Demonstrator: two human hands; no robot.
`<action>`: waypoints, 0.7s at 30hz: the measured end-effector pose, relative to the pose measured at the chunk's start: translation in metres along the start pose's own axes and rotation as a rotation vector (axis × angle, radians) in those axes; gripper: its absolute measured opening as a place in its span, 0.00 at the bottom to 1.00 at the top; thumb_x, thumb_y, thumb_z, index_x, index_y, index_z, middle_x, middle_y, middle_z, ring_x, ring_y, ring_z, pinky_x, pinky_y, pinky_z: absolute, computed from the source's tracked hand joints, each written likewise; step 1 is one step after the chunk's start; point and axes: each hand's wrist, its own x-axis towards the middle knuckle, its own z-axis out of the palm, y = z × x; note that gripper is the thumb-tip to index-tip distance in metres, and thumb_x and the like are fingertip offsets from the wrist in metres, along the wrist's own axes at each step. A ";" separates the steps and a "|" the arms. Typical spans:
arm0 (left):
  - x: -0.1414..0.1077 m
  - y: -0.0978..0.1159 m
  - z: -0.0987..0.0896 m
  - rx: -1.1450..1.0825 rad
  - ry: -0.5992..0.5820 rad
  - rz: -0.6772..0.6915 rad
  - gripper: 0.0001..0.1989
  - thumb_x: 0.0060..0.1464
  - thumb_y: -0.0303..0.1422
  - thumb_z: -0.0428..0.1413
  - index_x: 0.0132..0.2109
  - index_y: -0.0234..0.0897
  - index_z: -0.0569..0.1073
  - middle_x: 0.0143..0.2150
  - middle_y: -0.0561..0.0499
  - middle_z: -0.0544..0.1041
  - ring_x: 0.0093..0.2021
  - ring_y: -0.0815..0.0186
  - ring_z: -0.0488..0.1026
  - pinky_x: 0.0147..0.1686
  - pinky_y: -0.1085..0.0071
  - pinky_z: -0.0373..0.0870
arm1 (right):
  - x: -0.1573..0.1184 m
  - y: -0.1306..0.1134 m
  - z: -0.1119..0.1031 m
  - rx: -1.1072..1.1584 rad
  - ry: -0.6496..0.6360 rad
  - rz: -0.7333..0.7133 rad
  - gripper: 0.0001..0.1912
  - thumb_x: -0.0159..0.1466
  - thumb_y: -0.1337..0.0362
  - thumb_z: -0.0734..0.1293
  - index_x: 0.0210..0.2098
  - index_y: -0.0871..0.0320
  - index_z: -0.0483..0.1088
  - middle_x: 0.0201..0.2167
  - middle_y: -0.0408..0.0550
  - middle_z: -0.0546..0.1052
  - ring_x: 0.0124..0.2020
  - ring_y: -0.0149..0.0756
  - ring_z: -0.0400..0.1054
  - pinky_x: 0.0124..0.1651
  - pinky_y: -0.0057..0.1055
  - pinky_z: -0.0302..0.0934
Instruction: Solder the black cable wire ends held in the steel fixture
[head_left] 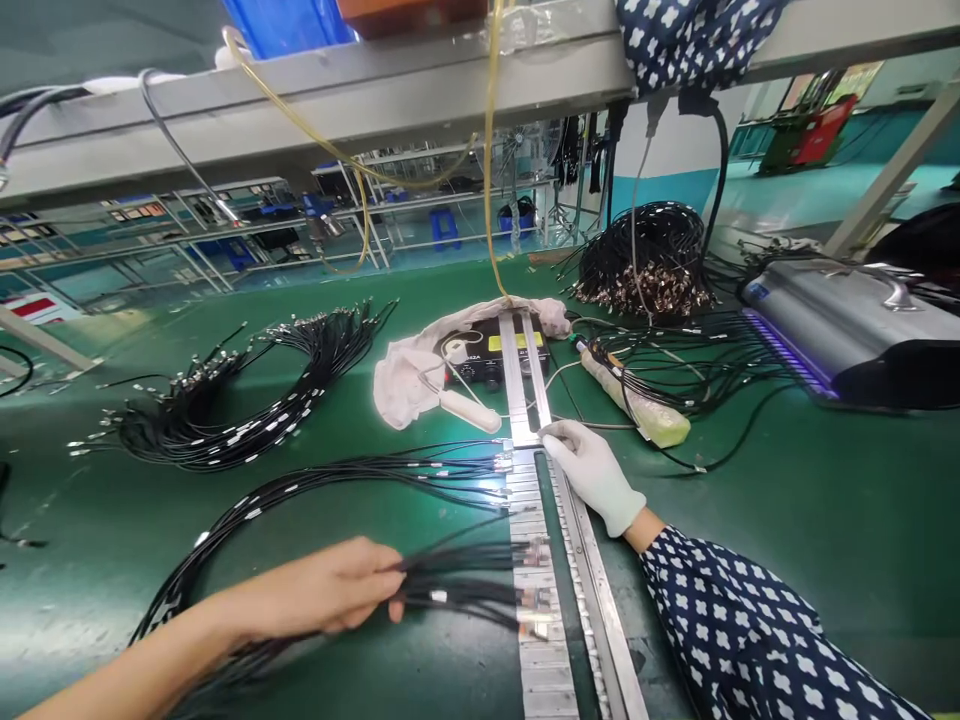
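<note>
My bare left hand (349, 587) is closed around a bundle of thin black cables (469, 592), whose metal connector ends reach over a long slotted metal rail (547, 675). Above it, another group of black cables (360, 468) curves across the table, ends resting at the rail's left edge. My right hand (589, 470), in a white glove, touches the rail near its middle with thumb and fingertips brought together. Whether anything sits between those fingertips is hidden. The cable ends near my left hand are slightly blurred.
A coil of black cables (217, 425) lies left on the green table (795, 540). Behind the rail are a black control box (487, 365) and a white cloth (401, 385). At right stand a grey lamp housing (862, 320) with violet light and a cable pile (645, 255).
</note>
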 end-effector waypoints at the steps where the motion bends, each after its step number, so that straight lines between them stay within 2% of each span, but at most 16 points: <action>1: 0.002 -0.003 -0.004 0.109 0.076 0.022 0.28 0.58 0.57 0.44 0.37 0.36 0.73 0.25 0.57 0.62 0.24 0.70 0.59 0.25 0.75 0.57 | 0.000 0.001 0.000 0.005 -0.003 0.002 0.12 0.63 0.58 0.63 0.37 0.58 0.74 0.38 0.50 0.78 0.40 0.42 0.71 0.46 0.37 0.63; 3: 0.010 -0.009 -0.013 0.384 0.295 0.023 0.26 0.56 0.56 0.48 0.33 0.37 0.71 0.27 0.54 0.68 0.28 0.65 0.66 0.29 0.72 0.62 | 0.000 0.003 0.000 0.019 -0.010 0.005 0.12 0.63 0.58 0.63 0.37 0.58 0.74 0.38 0.49 0.78 0.40 0.42 0.71 0.46 0.37 0.63; 5: 0.023 -0.014 -0.021 0.574 0.471 0.010 0.24 0.52 0.56 0.53 0.37 0.37 0.72 0.38 0.47 0.74 0.39 0.56 0.71 0.38 0.65 0.67 | 0.000 0.004 0.001 0.035 -0.014 0.009 0.12 0.63 0.57 0.63 0.37 0.57 0.74 0.38 0.49 0.78 0.40 0.42 0.71 0.46 0.37 0.62; 6: 0.031 -0.017 -0.026 0.614 0.521 0.015 0.26 0.50 0.56 0.56 0.43 0.38 0.72 0.46 0.43 0.73 0.47 0.50 0.70 0.45 0.60 0.66 | 0.000 0.004 0.001 0.040 -0.014 0.010 0.12 0.63 0.57 0.63 0.38 0.57 0.74 0.38 0.49 0.78 0.41 0.42 0.71 0.46 0.37 0.62; 7: 0.038 -0.019 -0.032 0.632 0.551 0.032 0.32 0.46 0.56 0.59 0.51 0.39 0.69 0.56 0.39 0.69 0.55 0.45 0.66 0.52 0.55 0.62 | 0.000 0.004 0.001 0.044 -0.014 0.010 0.12 0.63 0.57 0.63 0.38 0.57 0.74 0.38 0.50 0.78 0.41 0.43 0.71 0.46 0.37 0.62; 9: 0.050 -0.023 -0.043 0.666 0.570 0.066 0.47 0.40 0.56 0.63 0.63 0.41 0.58 0.67 0.37 0.57 0.65 0.42 0.54 0.60 0.50 0.54 | 0.000 0.003 0.001 0.046 -0.014 0.010 0.12 0.63 0.57 0.63 0.38 0.57 0.74 0.38 0.50 0.78 0.40 0.43 0.71 0.46 0.37 0.62; 10: 0.054 -0.025 -0.047 0.676 0.561 0.074 0.50 0.39 0.55 0.63 0.65 0.41 0.54 0.67 0.36 0.56 0.66 0.42 0.53 0.61 0.50 0.53 | 0.000 0.003 0.001 0.046 -0.016 0.010 0.12 0.63 0.57 0.64 0.38 0.57 0.74 0.38 0.50 0.78 0.40 0.43 0.71 0.46 0.37 0.62; 11: 0.056 -0.026 -0.050 0.685 0.546 0.076 0.49 0.41 0.54 0.63 0.64 0.39 0.54 0.66 0.36 0.59 0.65 0.43 0.56 0.60 0.50 0.55 | 0.000 0.002 0.001 0.048 -0.019 0.011 0.12 0.63 0.57 0.64 0.38 0.57 0.74 0.39 0.50 0.78 0.41 0.42 0.71 0.47 0.37 0.62; 13: 0.054 -0.026 -0.049 0.702 0.510 0.071 0.36 0.48 0.49 0.60 0.59 0.38 0.61 0.58 0.39 0.69 0.58 0.48 0.66 0.55 0.55 0.62 | 0.000 0.001 0.000 0.057 -0.026 0.016 0.12 0.63 0.57 0.64 0.38 0.57 0.74 0.39 0.50 0.78 0.42 0.43 0.71 0.48 0.37 0.61; 15: 0.046 -0.025 -0.038 0.730 0.475 0.052 0.19 0.54 0.42 0.56 0.50 0.39 0.67 0.49 0.45 0.74 0.49 0.54 0.72 0.49 0.60 0.66 | 0.000 0.001 0.000 0.077 -0.034 0.025 0.12 0.62 0.56 0.64 0.38 0.57 0.73 0.39 0.50 0.78 0.43 0.43 0.71 0.49 0.38 0.61; 17: 0.033 -0.022 -0.022 0.769 0.443 0.016 0.08 0.54 0.34 0.55 0.42 0.39 0.70 0.43 0.47 0.75 0.43 0.57 0.74 0.43 0.64 0.68 | 0.000 0.002 0.000 0.106 -0.041 0.035 0.12 0.62 0.56 0.64 0.38 0.58 0.73 0.38 0.50 0.78 0.43 0.44 0.70 0.50 0.39 0.60; 18: 0.027 -0.021 -0.013 0.793 0.438 -0.006 0.07 0.51 0.31 0.56 0.40 0.39 0.70 0.42 0.47 0.75 0.42 0.57 0.74 0.42 0.64 0.69 | 0.001 0.003 0.000 0.124 -0.044 0.038 0.13 0.62 0.55 0.65 0.37 0.58 0.73 0.38 0.50 0.77 0.43 0.44 0.70 0.49 0.39 0.59; 21: 0.010 -0.016 0.010 0.866 0.468 -0.050 0.11 0.45 0.23 0.55 0.39 0.37 0.71 0.46 0.43 0.75 0.43 0.54 0.74 0.43 0.62 0.69 | 0.001 0.000 0.001 0.177 -0.046 0.039 0.13 0.61 0.54 0.66 0.36 0.58 0.72 0.38 0.51 0.77 0.42 0.44 0.69 0.49 0.40 0.59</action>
